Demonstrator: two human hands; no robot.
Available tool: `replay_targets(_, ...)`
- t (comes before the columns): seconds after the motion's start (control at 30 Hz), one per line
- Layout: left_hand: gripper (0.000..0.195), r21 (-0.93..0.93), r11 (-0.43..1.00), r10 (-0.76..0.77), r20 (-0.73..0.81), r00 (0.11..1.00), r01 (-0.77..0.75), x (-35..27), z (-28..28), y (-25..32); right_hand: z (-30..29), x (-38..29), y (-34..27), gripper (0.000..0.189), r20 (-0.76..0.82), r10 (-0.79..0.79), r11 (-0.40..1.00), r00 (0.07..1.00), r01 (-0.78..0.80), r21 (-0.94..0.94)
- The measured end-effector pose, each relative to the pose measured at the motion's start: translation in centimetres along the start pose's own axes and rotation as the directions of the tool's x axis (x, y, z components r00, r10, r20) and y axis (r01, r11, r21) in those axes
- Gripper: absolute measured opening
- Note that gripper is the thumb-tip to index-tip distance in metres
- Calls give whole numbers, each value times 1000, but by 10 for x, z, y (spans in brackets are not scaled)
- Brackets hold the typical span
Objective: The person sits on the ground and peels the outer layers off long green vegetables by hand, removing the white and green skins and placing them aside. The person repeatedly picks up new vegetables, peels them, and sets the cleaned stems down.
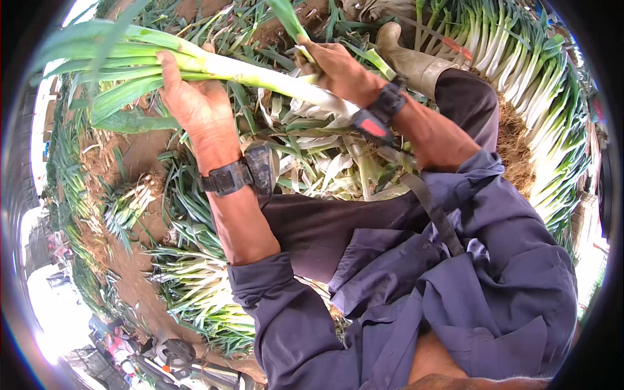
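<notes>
My left hand (pixel 202 107) is closed around a thick leek (pixel 229 69) where its white shaft meets the green leaves. The leaves fan out to the left, and the pale shaft slopes down to the right. My right hand (pixel 339 73) is above the shaft, its fingers pinching a green leaf strip (pixel 288 19) that sticks up from the grip. The root end of the leek lies behind or beside my right wrist, partly hidden by a black and red wrist device (pixel 373 126). Beneath both hands is a heap of stripped leaves and pale skins (pixel 336 168).
A long row of leeks (pixel 546 126), roots inward, curves along the right. More leeks (pixel 209 287) lie in a pile at the lower left. A small bunch (pixel 131 204) rests on bare soil (pixel 131 278). My rubber boot (pixel 414 63) stands beyond my right hand.
</notes>
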State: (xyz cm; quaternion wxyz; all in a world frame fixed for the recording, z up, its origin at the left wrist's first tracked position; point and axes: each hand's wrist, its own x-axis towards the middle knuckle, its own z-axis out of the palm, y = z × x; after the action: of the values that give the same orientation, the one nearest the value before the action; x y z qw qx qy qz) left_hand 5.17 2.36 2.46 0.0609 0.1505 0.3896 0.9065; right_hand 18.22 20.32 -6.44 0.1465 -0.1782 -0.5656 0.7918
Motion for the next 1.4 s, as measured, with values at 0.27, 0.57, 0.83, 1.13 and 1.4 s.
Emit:
replay_targets(0.27, 35, -161, 987, -1, 64, 998, 11, 31, -33, 40, -148, -2, 61, 60, -27, 97, 77, 995, -35, -996)
replay_targets(0.57, 40, -24, 999, -41, -16, 999, 41, 21, -12, 1, 19, -19, -33, 53, 436, -289, 714, 852, 495, -495)
replay_targets(0.83, 45, -15, 1000, 12, 6, 1000, -12, 16, -4, -24, 27, -14, -33, 35, 429, -501, 461, 752, 651, -603)
replay_targets(1.13, 36, -7, 1000, 10, -70, 998, -11, 8, -5, -26, 32, -21, -25, 29, 522, -569, 269, 635, 744, -612)
replay_targets(1.4, 41, -16, 999, -34, -122, 992, 32, 10, -10, -27, 25, -44, -23, 25, 688, -638, -78, 346, 860, -505)
